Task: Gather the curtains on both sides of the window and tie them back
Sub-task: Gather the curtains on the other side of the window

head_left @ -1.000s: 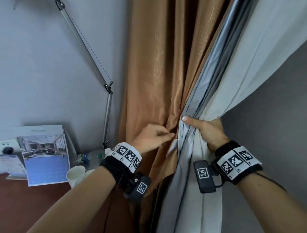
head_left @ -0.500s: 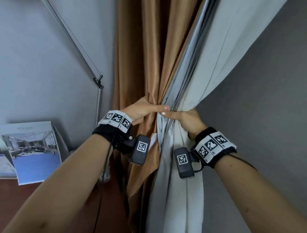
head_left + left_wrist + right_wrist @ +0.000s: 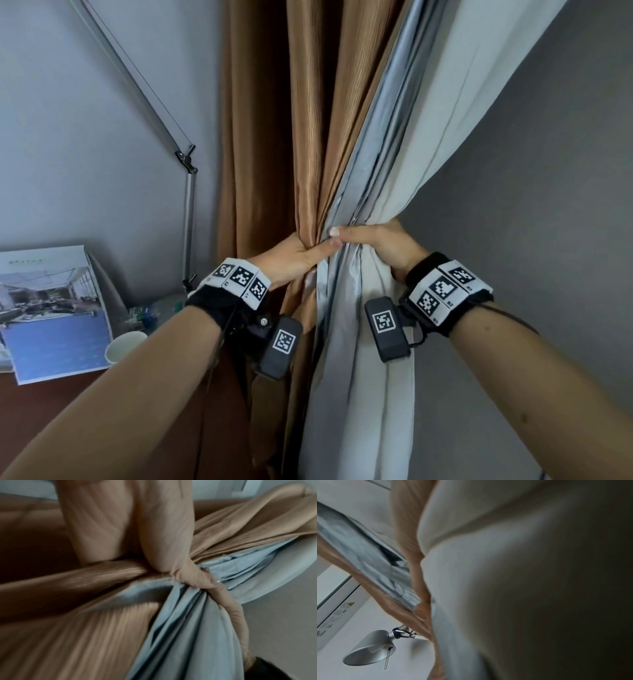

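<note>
A brown curtain (image 3: 284,137) with a pale grey lining (image 3: 428,120) hangs down the middle of the head view, bunched into one bundle at hand height. My left hand (image 3: 291,255) wraps round the bundle from the left, and my right hand (image 3: 376,240) grips it from the right. Their thumbs meet at the front of the bundle. In the left wrist view the brown curtain (image 3: 85,635) and grey lining (image 3: 185,635) are squeezed together, with the right hand (image 3: 197,578) clamped on the folds. The lining (image 3: 505,588) fills most of the right wrist view. No tie-back is in view.
A desk lamp's metal arm (image 3: 188,212) stands left of the curtain, and its silver head (image 3: 370,647) shows in the right wrist view. A paper cup (image 3: 123,346) and a standing calendar (image 3: 51,308) sit on the dark desk (image 3: 51,411). A grey wall (image 3: 548,205) is on the right.
My left hand went from pinching a brown fold to wrapping round the whole bundle. Both hands drew together until the thumbs met, and the curtain is bunched tighter.
</note>
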The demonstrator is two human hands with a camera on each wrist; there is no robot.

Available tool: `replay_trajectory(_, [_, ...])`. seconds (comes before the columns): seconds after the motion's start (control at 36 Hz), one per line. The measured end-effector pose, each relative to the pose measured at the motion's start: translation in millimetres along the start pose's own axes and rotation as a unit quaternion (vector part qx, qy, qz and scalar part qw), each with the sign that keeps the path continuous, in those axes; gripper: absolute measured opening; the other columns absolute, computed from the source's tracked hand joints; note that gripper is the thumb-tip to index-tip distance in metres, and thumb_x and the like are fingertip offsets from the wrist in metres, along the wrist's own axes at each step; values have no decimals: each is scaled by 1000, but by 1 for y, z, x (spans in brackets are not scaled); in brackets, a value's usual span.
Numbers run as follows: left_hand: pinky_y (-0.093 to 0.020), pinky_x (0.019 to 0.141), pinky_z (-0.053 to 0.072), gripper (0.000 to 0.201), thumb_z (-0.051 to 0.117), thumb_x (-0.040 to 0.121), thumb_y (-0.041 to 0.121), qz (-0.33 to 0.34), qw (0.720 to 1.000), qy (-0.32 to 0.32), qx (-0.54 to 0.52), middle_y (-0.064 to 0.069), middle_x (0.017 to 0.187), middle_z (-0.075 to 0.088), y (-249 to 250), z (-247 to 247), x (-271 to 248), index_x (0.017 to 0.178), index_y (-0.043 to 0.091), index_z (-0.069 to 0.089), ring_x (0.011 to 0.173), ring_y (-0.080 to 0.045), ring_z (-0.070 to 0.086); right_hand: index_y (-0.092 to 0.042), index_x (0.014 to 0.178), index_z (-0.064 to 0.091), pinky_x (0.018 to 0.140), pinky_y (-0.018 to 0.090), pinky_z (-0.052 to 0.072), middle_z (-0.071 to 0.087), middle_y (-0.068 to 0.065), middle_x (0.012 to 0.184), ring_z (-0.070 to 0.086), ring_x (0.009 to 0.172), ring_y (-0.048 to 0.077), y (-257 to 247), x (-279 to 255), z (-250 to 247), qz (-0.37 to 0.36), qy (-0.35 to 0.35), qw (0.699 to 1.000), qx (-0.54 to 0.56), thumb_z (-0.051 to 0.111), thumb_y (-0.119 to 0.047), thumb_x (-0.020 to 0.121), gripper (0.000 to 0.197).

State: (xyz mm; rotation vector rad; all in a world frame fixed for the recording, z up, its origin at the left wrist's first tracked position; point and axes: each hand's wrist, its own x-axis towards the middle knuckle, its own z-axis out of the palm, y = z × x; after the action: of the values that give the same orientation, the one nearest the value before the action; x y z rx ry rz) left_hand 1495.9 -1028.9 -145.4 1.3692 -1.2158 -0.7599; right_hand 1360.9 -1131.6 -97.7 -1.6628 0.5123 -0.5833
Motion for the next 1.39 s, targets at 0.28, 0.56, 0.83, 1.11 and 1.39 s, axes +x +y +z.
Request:
replay_trajectory(0.28, [-18, 100, 46, 60, 66, 82, 51, -101, 992, 1, 75, 5, 125, 65, -3, -21, 2, 130, 15, 59, 115, -5, 61, -3, 103, 76, 89, 32, 58, 78, 6, 100, 75, 94, 16, 3, -1, 6, -10, 71, 997, 42, 85, -7, 72, 32])
replay_trajectory(0.56, [-39, 116, 30, 127, 89, 55, 49, -144, 961, 187, 147, -10, 158, 24, 35, -59, 21, 153, 23, 13, 142, -24, 29, -3, 101, 73, 86, 41, 60, 78, 7, 92, 75, 87, 24, -17, 13, 19, 102, 132, 985, 36, 88, -7, 65, 39])
replay_trajectory(0.83, [-48, 97, 47, 74, 44, 43, -18, -169, 982, 11, -83, -15, 109, 70, 41, -43, 38, 112, -1, 64, 110, -32, 63, 2, 105, 71, 82, 46, 60, 76, 14, 94, 73, 87, 31, -26, 26, 33, 177, 120, 976, 51, 84, 2, 66, 41])
replay_trajectory(1.11, [-24, 88, 51, 82, 39, 64, -38, -149, 987, -50, -11, -7, 120, 65, 45, -24, 43, 133, 4, 54, 109, -20, 62, -6, 94, 74, 83, 32, 59, 78, 6, 91, 74, 86, 22, -18, 30, 8, 128, 133, 983, 7, 85, -1, 64, 33])
replay_trajectory(1.39, [-40, 94, 54, 94, 65, 29, 12, -173, 979, -10, 105, -7, 116, 69, -6, -46, 77, 123, 13, 61, 109, -26, 65, -6, 100, 72, 74, 26, 56, 76, 6, 95, 72, 86, 21, -22, 38, 4, 131, 160, 978, -38, 91, -14, 60, 45])
